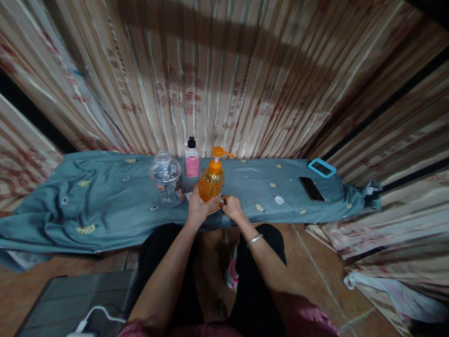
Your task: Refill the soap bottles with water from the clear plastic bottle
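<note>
An orange pump bottle (211,180) stands near the front of the cloth-covered bench, its orange pump head pointing right. My left hand (199,205) is wrapped round the bottle's lower left side. Against the lower right side of the bottle, my right hand (230,207) has its fingers closed in a pinch; what they hold is too small to make out. Something white and flat shows beneath the bottle. To the left of my left hand stands a clear, wide plastic bottle (166,180) with no cap. Behind sits a small bottle (192,164) with a pink label and black cap.
A blue-framed digital clock (322,168) and a black phone (312,189) lie at the right of the green patterned cloth (115,201). Patterned curtains (217,84) hang behind and at both sides. A dark box (87,299) with a white cable is at lower left.
</note>
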